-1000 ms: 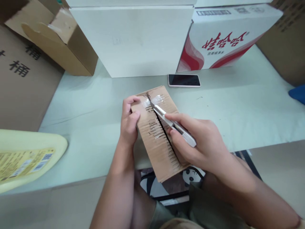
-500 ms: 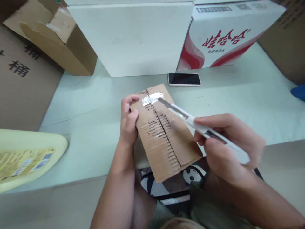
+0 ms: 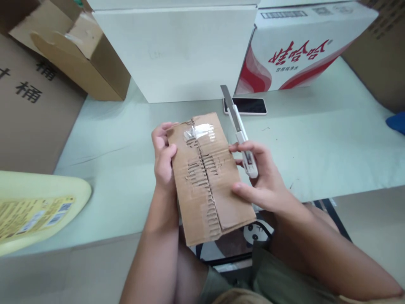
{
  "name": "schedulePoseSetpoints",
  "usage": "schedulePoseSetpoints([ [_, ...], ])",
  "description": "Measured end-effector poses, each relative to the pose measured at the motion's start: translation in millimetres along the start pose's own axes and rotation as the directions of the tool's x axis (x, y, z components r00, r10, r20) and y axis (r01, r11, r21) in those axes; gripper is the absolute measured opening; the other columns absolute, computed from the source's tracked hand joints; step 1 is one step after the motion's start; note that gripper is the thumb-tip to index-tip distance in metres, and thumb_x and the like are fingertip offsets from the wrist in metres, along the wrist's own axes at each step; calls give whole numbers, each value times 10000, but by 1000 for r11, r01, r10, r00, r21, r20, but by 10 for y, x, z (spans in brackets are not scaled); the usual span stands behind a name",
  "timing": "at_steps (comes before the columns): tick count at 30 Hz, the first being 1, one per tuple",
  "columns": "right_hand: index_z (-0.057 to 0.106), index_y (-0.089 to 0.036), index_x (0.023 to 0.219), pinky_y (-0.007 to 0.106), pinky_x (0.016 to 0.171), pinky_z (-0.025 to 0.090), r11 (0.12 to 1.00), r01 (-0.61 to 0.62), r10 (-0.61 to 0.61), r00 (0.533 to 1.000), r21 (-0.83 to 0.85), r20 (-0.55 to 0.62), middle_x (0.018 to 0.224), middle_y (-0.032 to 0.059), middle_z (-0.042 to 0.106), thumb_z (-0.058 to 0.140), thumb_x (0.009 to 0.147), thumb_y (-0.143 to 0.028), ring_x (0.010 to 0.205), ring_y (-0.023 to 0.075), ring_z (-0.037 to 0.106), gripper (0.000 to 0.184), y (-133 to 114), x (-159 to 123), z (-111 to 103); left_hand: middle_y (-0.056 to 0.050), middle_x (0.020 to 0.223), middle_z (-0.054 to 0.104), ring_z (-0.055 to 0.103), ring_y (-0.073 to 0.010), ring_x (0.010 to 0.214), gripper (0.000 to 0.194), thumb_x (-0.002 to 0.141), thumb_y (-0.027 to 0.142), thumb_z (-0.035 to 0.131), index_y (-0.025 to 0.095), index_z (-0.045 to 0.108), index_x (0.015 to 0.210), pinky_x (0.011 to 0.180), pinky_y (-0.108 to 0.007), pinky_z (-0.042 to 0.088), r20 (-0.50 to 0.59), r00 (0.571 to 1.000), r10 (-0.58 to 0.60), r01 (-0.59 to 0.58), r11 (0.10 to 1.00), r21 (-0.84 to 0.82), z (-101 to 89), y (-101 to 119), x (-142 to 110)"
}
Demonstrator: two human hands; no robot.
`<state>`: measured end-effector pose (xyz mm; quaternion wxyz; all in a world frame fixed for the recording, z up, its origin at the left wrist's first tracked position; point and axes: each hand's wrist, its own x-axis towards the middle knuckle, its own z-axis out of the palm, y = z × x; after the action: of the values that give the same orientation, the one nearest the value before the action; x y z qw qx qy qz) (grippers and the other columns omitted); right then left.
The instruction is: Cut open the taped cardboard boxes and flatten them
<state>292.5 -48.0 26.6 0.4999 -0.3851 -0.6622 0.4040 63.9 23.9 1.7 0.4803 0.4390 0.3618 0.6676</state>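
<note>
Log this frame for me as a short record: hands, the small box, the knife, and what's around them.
left hand: grips the left side of the small box
right hand: holds the knife, touches the box's right side
knife: blade out, pointing away from the person
small box top: torn around a lengthwise seam; clear tape near its far end
behind: phone, white box, red-and-white box
far left: yellow bottle
box contents: not visible

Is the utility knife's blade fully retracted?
No, the blade sticks out well past the white handle in the right hand.
</note>
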Motion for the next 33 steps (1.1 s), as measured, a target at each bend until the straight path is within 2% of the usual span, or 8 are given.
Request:
schedulePoseSetpoints([
  [5, 365, -430, 1527, 488, 1217, 540, 980, -152, 142, 986, 125, 85, 1673, 50, 495, 804, 942, -397, 1587, 274, 480, 732, 47, 19, 4, -46, 1271, 718, 666, -260, 1154, 390, 799, 360, 769, 320, 688, 1178, 977, -378, 575, -8, 1000, -22, 22, 1000, 10, -25, -25, 15],
  [10, 293, -451, 1548, 549, 1290, 475, 965, -187, 167, 979, 181, 119, 1752, 51, 420, 776, 951, -388, 1634, 287, 434, 770, 94, 2, -2, -41, 1265, 723, 627, -233, 1053, 360, 746, 309, 755, 308, 691, 1100, 872, -337, 544, -52, 999, 13, -11, 999, 44, 47, 9, 40],
  [14, 314, -463, 1544, 559, 1292, 465, 969, -158, 137, 983, 191, 120, 1743, 36, 437, 778, 950, -382, 1654, 285, 401, 759, 130, 0, 2, -32, 1193, 723, 606, -230, 1035, 358, 726, 259, 738, 307, 693, 1078, 894, -352, 505, -57, 997, 56, -54, 998, 42, 96, 66, 51],
  [18, 319, -493, 1549, 553, 1299, 452, 961, -148, 115, 982, 232, 152, 1755, 7, 422, 765, 971, -387, 1646, 263, 411, 738, 166, 3, 5, -29, 1068, 715, 615, -233, 986, 327, 736, 296, 735, 320, 712, 1062, 885, -368, 500, -56, 995, 87, -85, 995, 47, 70, 114, 66],
  [24, 320, -445, 1555, 558, 1311, 433, 951, -154, 105, 976, 267, 191, 1773, 39, 406, 762, 977, -399, 1649, 275, 409, 729, 170, 15, 32, -30, 1021, 727, 641, -242, 1048, 255, 744, 339, 787, 313, 741, 993, 954, -369, 504, -73, 995, 70, -66, 996, 61, 45, 182, 82],
  [28, 312, -431, 1556, 554, 1305, 436, 944, -179, 123, 971, 279, 206, 1776, 50, 410, 764, 966, -457, 1641, 279, 419, 744, 168, 17, 55, -38, 911, 688, 628, -202, 848, 270, 719, 357, 781, 244, 718, 956, 752, -340, 500, -130, 991, 3, -16, 994, -104, 57, 220, 95],
  [31, 356, -407, 1528, 546, 1255, 486, 941, -202, 157, 971, 272, 178, 1732, 70, 475, 788, 917, -587, 1600, 299, 475, 770, 175, 10, 74, -27, 865, 652, 577, -157, 742, 293, 694, 340, 784, 207, 715, 946, 657, -310, 448, -172, 985, -16, -7, 991, -131, 36, 225, 97],
  [33, 454, -379, 1448, 540, 1161, 556, 938, -183, 167, 983, 296, 77, 1605, 80, 601, 697, 905, -758, 1497, 319, 580, 705, 190, 7, 81, -30, 871, 641, 567, -155, 746, 278, 733, 354, 779, 210, 718, 963, 670, -316, 450, -167, 986, -2, -16, 994, -104, 4, 225, 93],
])
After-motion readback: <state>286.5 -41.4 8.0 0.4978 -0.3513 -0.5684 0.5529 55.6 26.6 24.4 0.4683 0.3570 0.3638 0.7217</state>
